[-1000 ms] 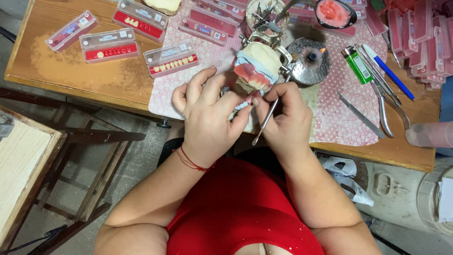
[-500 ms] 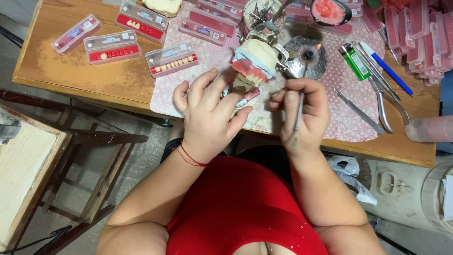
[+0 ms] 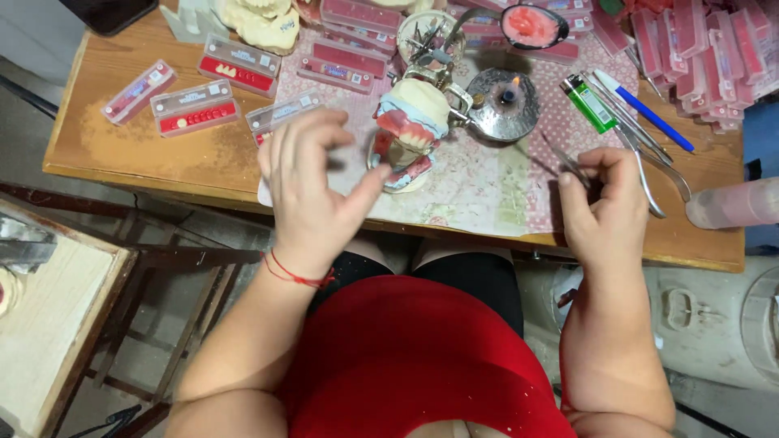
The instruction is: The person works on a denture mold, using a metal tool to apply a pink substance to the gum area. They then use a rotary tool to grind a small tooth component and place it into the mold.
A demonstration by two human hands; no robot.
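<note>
Wooden tabletop (image 3: 122,154) at the upper left carries clear trays of artificial teeth (image 3: 193,107) on red strips. Moving right, the left hand (image 3: 312,191) hovers with fingers loosely curled and parted, its thumb tip touching the denture model on its articulator (image 3: 408,134), which stands on the patterned cloth (image 3: 487,182) at upper centre. Just beyond it, a small metal burner (image 3: 505,104) shows a lit flame. Further right, the right hand (image 3: 604,203) pinches a thin metal instrument (image 3: 568,162) between thumb and fingertips. Above it lie a green lighter (image 3: 591,105), a blue pen (image 3: 645,109) and pliers (image 3: 649,166).
</note>
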